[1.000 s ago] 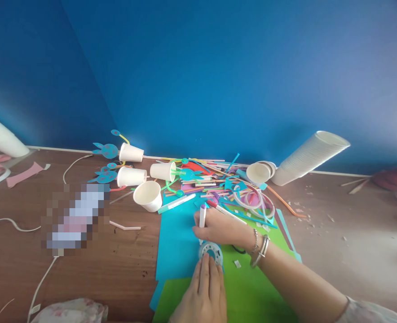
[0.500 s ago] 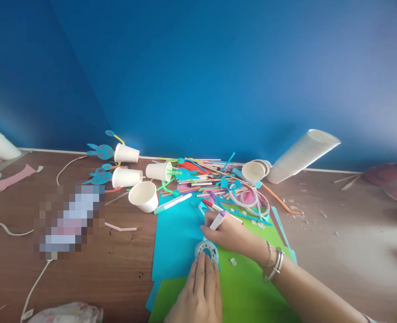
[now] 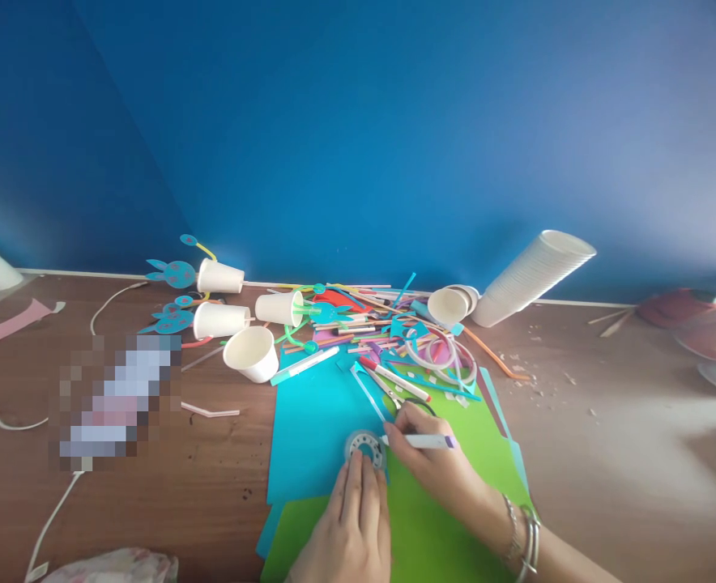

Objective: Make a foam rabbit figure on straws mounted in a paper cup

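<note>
My left hand lies flat with its fingers stretched out, fingertips pressing on a clear tape roll. The roll rests flat on a blue paper sheet. In my right hand is a white marker with a purple end, gripped between thumb and fingers, its tip at the roll's right edge. A pair of scissors lies just behind this hand, its dark handle partly hidden. Beneath both hands spreads a green sheet.
Red and teal markers lie farther back. Straws and paper scraps pile against the wall. Paper cups stand or lie left, some with blue rabbit cutouts. A tall cup stack leans right. A blurred-out object lies left.
My right hand has moved right and toward me, and the marker has swung from upright to nearly level beside the tape roll. The scissors now show. My left hand stays on the roll.
</note>
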The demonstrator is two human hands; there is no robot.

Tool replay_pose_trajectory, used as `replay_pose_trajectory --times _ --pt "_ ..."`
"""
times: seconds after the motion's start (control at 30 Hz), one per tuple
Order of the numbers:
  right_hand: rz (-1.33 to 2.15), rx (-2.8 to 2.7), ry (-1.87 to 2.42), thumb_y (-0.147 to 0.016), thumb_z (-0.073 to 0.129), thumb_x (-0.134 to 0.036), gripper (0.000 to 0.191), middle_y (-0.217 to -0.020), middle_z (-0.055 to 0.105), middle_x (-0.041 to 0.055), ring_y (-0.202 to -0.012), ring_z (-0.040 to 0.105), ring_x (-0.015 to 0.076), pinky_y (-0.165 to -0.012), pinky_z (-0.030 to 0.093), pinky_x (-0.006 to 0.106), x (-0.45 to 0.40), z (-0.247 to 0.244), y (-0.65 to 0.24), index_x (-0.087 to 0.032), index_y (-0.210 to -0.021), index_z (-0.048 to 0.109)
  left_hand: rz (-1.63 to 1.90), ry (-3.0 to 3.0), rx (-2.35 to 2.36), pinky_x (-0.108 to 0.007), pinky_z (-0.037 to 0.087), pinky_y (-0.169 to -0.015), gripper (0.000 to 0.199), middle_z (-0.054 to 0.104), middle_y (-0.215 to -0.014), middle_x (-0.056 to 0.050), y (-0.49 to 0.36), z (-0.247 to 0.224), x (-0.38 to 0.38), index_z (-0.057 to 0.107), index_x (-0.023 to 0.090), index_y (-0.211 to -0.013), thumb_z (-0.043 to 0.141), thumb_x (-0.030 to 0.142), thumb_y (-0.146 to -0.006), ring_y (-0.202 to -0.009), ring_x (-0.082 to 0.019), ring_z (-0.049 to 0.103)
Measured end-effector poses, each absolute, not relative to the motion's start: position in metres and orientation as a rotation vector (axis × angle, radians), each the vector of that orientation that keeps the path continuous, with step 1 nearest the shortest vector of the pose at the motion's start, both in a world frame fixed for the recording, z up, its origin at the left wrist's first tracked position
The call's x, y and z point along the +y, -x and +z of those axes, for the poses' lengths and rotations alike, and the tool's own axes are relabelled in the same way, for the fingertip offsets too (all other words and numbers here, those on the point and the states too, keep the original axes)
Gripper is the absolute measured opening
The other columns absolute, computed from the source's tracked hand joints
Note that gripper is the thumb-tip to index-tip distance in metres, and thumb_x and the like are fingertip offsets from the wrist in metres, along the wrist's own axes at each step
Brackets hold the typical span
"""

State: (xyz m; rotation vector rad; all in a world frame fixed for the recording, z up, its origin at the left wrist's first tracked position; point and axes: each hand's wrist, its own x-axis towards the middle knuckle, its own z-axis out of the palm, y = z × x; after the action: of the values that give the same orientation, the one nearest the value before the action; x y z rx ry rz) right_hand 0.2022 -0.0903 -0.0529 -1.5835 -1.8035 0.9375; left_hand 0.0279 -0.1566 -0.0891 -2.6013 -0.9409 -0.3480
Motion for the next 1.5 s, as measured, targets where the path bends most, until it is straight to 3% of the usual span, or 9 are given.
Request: replay_pose_trajectory --times 0.47,0.6,0.73,0.8,0.87,1.03,1.13,1.27,1.5 --pt "0.836 -1.784 1.587 -0.085 0.051 -0.031 0.029 -0.052 0.048 -0.0043 -0.048 0.045 0.0106 -0.046 0.037 0.021 -0.119 -0.052 -0.208 -0.021 -0.06 0.041 -0.323 2.654 -0.954 -0.045 0.038 -0.096 0.052 0.063 -0.119 -0.022 -0.028 -0.085 -0.155 0.057 0.001 -0.123 0.045 0.039 -0.09 -0.113 -0.033 0.056" --pt "1.031 -1.729 1.542 -0.095 0.037 -0.036 0.029 -0.054 0.06 -0.0013 -0.049 0.056 0.0137 -0.048 0.044 0.023 -0.113 -0.04 -0.217 -0.019 -0.088 0.059 -0.247 2.691 -0.905 -0.046 0.037 -0.094 0.049 0.065 -0.115 -0.021 -0.027 -0.076 -0.151 0.059 0.001 -0.12 0.04 0.037 -0.092 -0.108 -0.032 0.059" --pt "0.84 -2.014 1.331 -0.088 0.045 -0.02 0.02 -0.096 0.07 0.0096 -0.084 0.066 0.0187 -0.077 0.052 0.031 -0.109 -0.031 -0.216 -0.019 -0.103 0.059 -0.243 2.707 -0.879 -0.045 0.036 -0.097 0.044 0.067 -0.113 -0.019 -0.026 -0.07 -0.146 0.062 0.004 -0.117 0.036 0.032 -0.094 -0.106 -0.03 0.061" --pt "0.789 -2.194 1.218 -0.079 0.051 -0.01 0.035 -0.123 0.061 0.0128 -0.106 0.06 0.0216 -0.092 0.048 0.036 -0.109 -0.031 -0.213 -0.02 -0.113 0.054 -0.286 2.697 -0.891 -0.043 0.036 -0.097 0.041 0.068 -0.112 -0.018 -0.025 -0.069 -0.144 0.063 0.005 -0.114 0.037 0.029 -0.093 -0.105 -0.029 0.062" --pt "0.789 -2.325 1.168 -0.075 0.054 -0.006 0.046 -0.131 0.056 0.0123 -0.114 0.055 0.0222 -0.097 0.045 0.038 -0.11 -0.032 -0.211 -0.021 -0.118 0.051 -0.33 2.703 -0.897 -0.042 0.038 -0.096 0.038 0.069 -0.11 -0.017 -0.024 -0.068 -0.142 0.064 0.005 -0.112 0.039 0.026 -0.092 -0.104 -0.029 0.063" --pt "0.735 -2.389 1.146 -0.079 0.059 -0.009 0.041 -0.124 0.061 0.0108 -0.112 0.056 0.021 -0.097 0.045 0.037 -0.106 -0.038 -0.21 -0.021 -0.117 0.051 -0.243 2.921 -0.944 -0.041 0.041 -0.098 0.042 0.062 -0.118 -0.021 -0.019 -0.052 -0.137 0.054 0.0 -0.123 0.042 0.023 -0.089 -0.112 -0.031 0.057" --pt "0.704 -2.392 1.131 -0.082 0.059 -0.011 0.041 -0.12 0.062 0.0101 -0.109 0.058 0.0212 -0.096 0.045 0.037 -0.103 -0.039 -0.211 -0.022 -0.12 0.049 -0.157 3.16 -1.125 -0.036 0.044 -0.096 0.047 0.057 -0.122 -0.015 -0.014 -0.033 -0.127 0.046 0.007 -0.13 0.047 0.016 -0.084 -0.109 -0.026 0.056" --pt "0.713 -2.392 1.154 -0.076 0.062 -0.007 0.05 -0.116 0.063 0.0094 -0.107 0.057 0.0227 -0.093 0.045 0.037 -0.102 -0.039 -0.212 -0.021 -0.122 0.046 -0.183 3.169 -1.604 -0.039 0.046 -0.089 0.021 0.058 -0.109 -0.007 -0.01 -0.013 -0.104 0.057 0.019 -0.106 0.057 0.022 -0.085 -0.102 -0.025 0.054" --pt "0.708 -2.366 1.147 -0.077 0.064 -0.011 0.049 -0.111 0.063 0.0132 -0.104 0.058 0.0242 -0.09 0.046 0.038 -0.102 -0.04 -0.211 -0.018 -0.12 0.042 -0.002 3.21 -1.54 -0.038 0.047 -0.08 0.026 0.062 -0.096 -0.008 -0.021 -0.004 -0.082 0.057 0.016 -0.1 0.067 0.029 -0.08 -0.091 -0.026 0.058"
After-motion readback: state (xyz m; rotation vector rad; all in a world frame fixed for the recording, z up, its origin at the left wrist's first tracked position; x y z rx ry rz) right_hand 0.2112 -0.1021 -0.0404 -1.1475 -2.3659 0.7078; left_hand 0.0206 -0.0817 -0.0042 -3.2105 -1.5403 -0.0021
